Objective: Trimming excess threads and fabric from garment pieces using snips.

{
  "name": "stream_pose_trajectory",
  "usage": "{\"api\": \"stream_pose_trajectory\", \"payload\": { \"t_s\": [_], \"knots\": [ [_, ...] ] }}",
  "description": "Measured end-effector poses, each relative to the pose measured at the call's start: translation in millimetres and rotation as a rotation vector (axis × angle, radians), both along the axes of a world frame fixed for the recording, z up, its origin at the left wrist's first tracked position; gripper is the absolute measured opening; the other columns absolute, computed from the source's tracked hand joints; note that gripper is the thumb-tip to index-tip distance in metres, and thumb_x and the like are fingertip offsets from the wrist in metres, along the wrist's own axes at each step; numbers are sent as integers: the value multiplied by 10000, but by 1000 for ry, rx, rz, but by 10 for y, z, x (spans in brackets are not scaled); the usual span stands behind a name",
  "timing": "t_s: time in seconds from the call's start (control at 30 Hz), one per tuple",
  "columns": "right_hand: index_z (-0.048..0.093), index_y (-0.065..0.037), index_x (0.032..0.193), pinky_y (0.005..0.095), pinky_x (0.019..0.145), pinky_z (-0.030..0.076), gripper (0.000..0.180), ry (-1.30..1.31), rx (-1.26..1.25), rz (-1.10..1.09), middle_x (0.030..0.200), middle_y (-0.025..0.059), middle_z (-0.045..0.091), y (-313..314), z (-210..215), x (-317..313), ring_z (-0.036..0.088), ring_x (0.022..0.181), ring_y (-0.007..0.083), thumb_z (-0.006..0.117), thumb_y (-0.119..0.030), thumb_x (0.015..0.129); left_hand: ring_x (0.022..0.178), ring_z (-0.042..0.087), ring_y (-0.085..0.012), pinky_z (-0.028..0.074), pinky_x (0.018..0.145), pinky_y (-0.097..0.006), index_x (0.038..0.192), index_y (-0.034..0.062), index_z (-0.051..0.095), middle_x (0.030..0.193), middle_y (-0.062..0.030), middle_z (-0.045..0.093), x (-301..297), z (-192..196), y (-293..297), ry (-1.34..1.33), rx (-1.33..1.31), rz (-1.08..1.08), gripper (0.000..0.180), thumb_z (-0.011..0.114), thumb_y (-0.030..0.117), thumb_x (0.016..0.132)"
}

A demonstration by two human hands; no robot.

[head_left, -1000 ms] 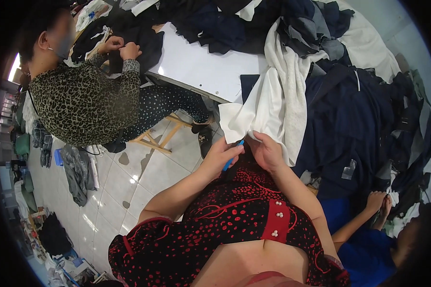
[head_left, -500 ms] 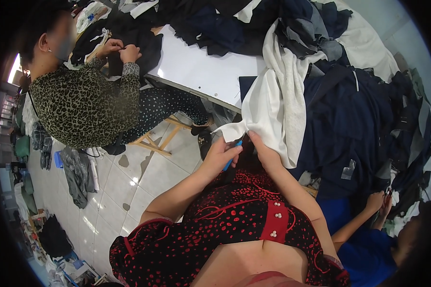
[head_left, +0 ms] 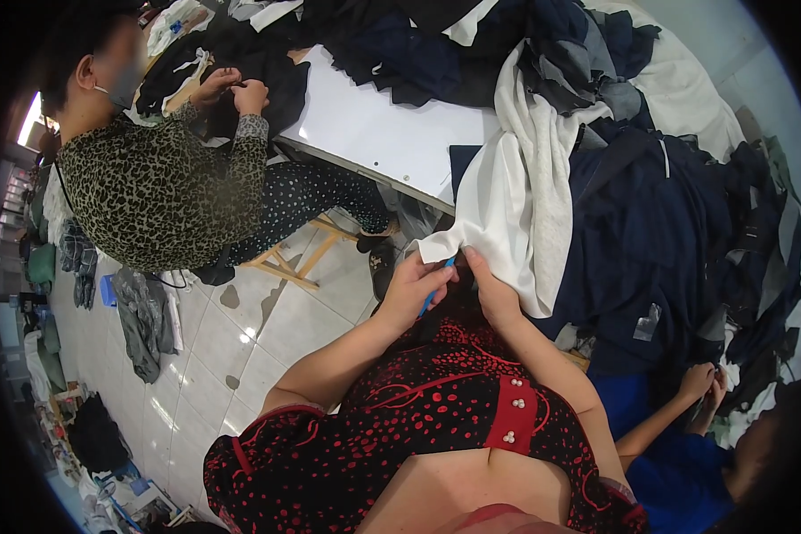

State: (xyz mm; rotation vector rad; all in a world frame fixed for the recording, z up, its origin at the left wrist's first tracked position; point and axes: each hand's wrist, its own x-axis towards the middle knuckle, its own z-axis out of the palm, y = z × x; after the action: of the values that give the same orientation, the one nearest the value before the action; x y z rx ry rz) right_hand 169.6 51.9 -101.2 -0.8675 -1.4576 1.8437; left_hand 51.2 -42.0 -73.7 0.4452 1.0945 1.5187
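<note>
White cloth (head_left: 500,200): draped at the right of the worktop's (head_left: 392,133) bare part, lower end hanging past the near edge. Left hand (head_left: 418,287): off the near edge, clamped on a blue tool (head_left: 428,301), fingertips also at the white cloth's corner; tool partly covered, kind unclear. Right hand (head_left: 498,289): just beside it, thumb pressed on the white cloth, closed on its edge; other fingers mostly hidden. Navy cloth (head_left: 632,240): heaped right of the worktop's bare part. Dark cloth (head_left: 409,62): along its far side. Co-worker (head_left: 160,200): seated left of the worktop, both hands together.
</note>
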Motion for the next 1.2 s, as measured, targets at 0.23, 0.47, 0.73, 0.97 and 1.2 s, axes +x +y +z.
{"api": "stream_pose_trajectory", "payload": {
  "t_s": [0.23, 0.47, 0.73, 0.97, 1.2],
  "knots": [
    [513, -1, 1138, 254, 881, 387, 320, -7, 40, -47, 1071, 61, 556, -20, 29, -5, 514, 978, 145, 580, -117, 847, 503, 460, -73, 324, 402, -193, 913, 21, 520, 743, -48, 554, -4, -39, -18, 28, -30, -17, 154, 541, 150, 831],
    [526, 8, 1123, 246, 868, 394, 308, -35, 59, -22, 1057, 64, 566, -4, 38, 20, 522, 970, 152, 576, -124, 850, 505, 461, -73, 336, 414, -197, 885, 28, 527, 732, -45, 554, -15, -56, 30, 77, -39, -65, 158, 540, 177, 836],
    [559, 9, 1076, 260, 836, 422, 283, -185, 299, -11, 1025, 88, 588, 13, 47, 30, 547, 931, 163, 570, -170, 857, 481, 455, -75, 335, 414, -195, 905, 30, 523, 645, -24, 522, -16, -14, 10, 159, -113, -74, 182, 548, 199, 843],
    [547, 13, 1094, 263, 853, 414, 311, -195, 314, -3, 1056, 97, 581, 16, 119, 8, 544, 959, 179, 577, -179, 851, 476, 451, -75, 332, 405, -197, 909, 28, 524, 641, -21, 514, -24, -44, 27, 198, -98, -77, 144, 536, 159, 850],
    [529, 11, 1128, 265, 891, 392, 354, -242, 313, 29, 1108, 113, 565, 50, 130, 31, 527, 1013, 195, 583, -198, 847, 483, 451, -72, 329, 401, -197, 967, 16, 509, 755, -37, 552, -27, -96, 31, 113, -27, -72, 189, 538, 160, 847]
  ]
}}
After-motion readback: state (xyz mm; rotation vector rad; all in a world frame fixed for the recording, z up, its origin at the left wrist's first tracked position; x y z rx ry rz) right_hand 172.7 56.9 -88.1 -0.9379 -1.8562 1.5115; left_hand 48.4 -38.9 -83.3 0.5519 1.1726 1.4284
